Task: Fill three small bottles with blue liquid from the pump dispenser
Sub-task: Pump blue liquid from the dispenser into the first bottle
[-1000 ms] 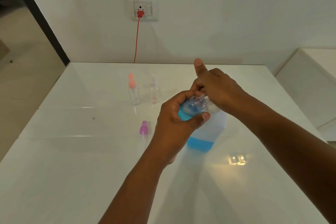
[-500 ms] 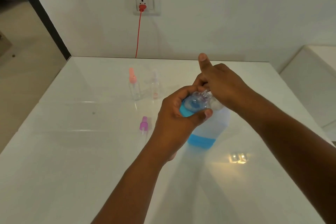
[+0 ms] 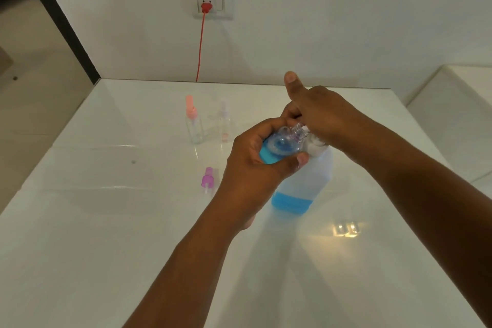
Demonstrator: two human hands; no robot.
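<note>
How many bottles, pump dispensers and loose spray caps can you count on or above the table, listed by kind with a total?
Small bottles: 3, one held in the left hand over the dispenser, one with a pink cap, one clear
Pump dispensers: 1, right hand on its pump
Loose purple spray caps: 1
Total: 5

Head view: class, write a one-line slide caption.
Left hand holds a small bottle at the pump dispenser while right hand works the pump.

Tilted clear bottle (image 3: 282, 144), part-filled blue, at the translucent dispenser's (image 3: 306, 181) top.
</note>
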